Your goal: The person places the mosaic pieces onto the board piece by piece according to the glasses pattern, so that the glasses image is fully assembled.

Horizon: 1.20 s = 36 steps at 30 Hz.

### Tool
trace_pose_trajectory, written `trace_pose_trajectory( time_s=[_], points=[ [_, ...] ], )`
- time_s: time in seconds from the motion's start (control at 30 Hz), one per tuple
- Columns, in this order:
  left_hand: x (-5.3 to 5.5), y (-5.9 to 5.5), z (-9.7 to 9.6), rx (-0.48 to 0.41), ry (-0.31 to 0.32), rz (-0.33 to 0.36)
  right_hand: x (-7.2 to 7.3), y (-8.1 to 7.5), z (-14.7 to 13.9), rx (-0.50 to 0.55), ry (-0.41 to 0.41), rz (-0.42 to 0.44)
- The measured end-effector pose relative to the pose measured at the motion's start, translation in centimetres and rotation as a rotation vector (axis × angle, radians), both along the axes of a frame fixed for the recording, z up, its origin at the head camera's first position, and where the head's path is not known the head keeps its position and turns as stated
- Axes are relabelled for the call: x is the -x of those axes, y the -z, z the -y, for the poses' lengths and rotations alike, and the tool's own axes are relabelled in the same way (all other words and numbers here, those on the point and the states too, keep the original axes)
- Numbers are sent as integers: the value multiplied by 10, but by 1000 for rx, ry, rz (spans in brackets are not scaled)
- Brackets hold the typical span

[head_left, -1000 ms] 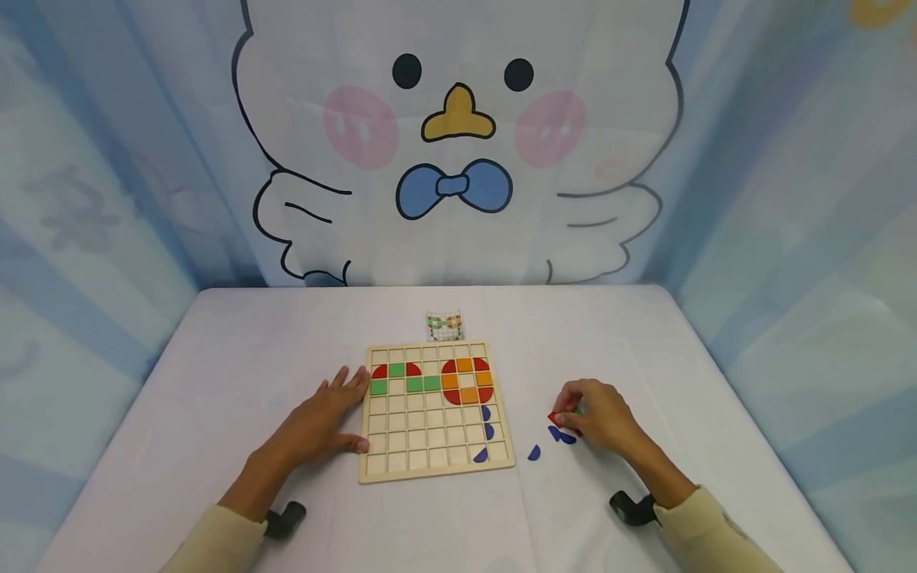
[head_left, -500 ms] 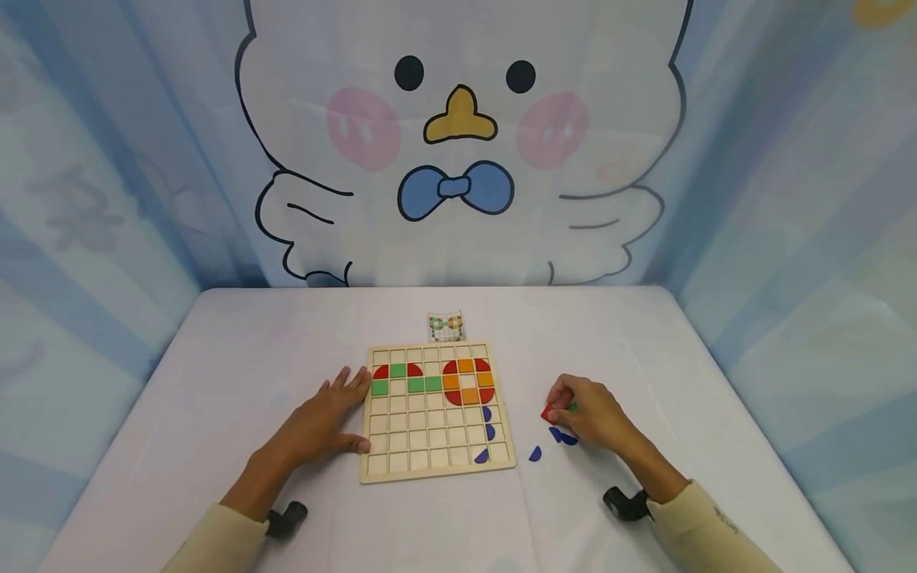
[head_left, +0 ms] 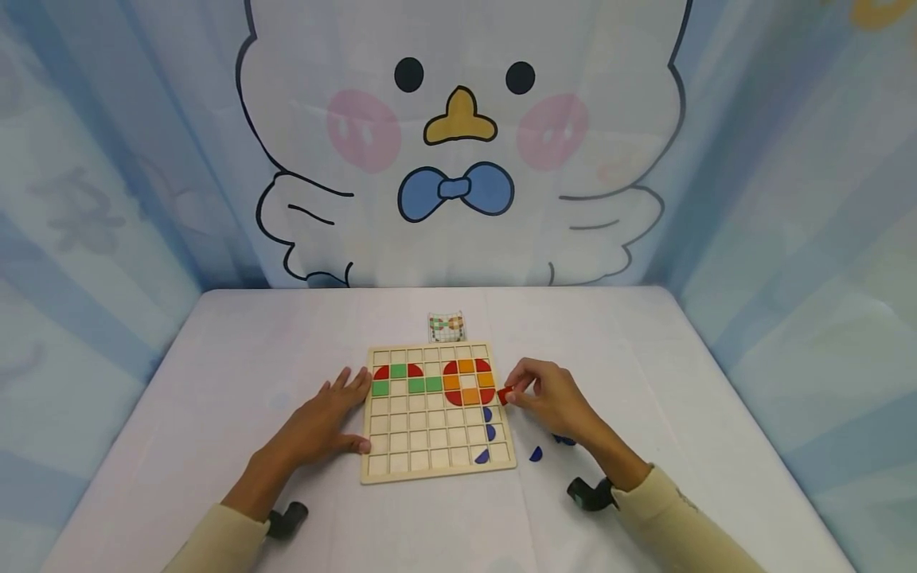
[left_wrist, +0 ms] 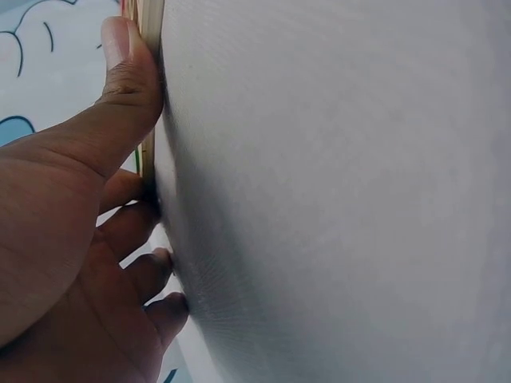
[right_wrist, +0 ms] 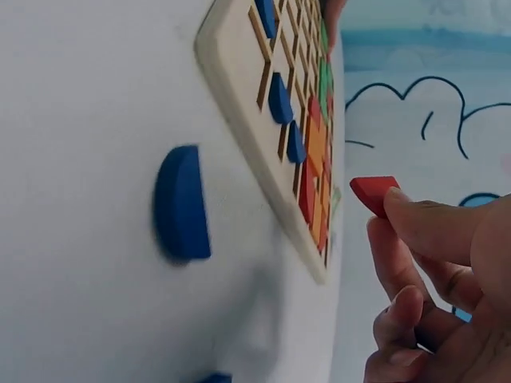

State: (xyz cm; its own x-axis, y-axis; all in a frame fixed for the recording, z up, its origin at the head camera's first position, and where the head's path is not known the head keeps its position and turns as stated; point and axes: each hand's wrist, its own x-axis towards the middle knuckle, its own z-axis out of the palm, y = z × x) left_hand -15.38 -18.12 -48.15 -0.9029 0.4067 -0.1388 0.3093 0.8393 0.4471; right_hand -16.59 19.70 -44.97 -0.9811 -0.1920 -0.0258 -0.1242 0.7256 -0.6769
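Note:
My right hand (head_left: 555,399) pinches a red quarter-circle piece (head_left: 505,395) between thumb and finger, just off the right edge of the wooden grid board (head_left: 437,477). In the right wrist view the red piece (right_wrist: 373,191) hangs in the air at the fingertips. My left hand (head_left: 322,422) rests against the board's left edge with fingers spread; its thumb (left_wrist: 132,68) touches the board's side in the left wrist view. Red, green and orange pieces (head_left: 469,395) fill cells in the upper rows. Three blue half-round pieces (head_left: 482,456) lie in the right part of the board.
A blue half-round piece (head_left: 536,454) lies on the white table right of the board. More blue pieces (head_left: 564,439) are partly hidden by the right forearm. A small pattern card (head_left: 446,327) lies beyond the board's far edge. A printed curtain (head_left: 458,239) stands behind the table.
My right hand has moved left and away from me with the red piece, from beside the loose blue pieces to the board's right edge. The left hand has stayed at the board.

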Motion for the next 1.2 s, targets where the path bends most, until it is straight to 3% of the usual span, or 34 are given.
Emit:
trace_pose_trajectory(
  time_s=[0.53,0.77,1.03,1.2],
  points=[
    [-1,1,3,10,8,-2,21,-3,72,188,-96,3],
    [-1,-1,4,9,8,8,25,-4,97,196,-148,4],
    [1,0,3,9,3,34,27,3,123,142,-282,-49],
    [1,-1,5,1,14,18,26,6,137,101,-293,-21]
  ],
)
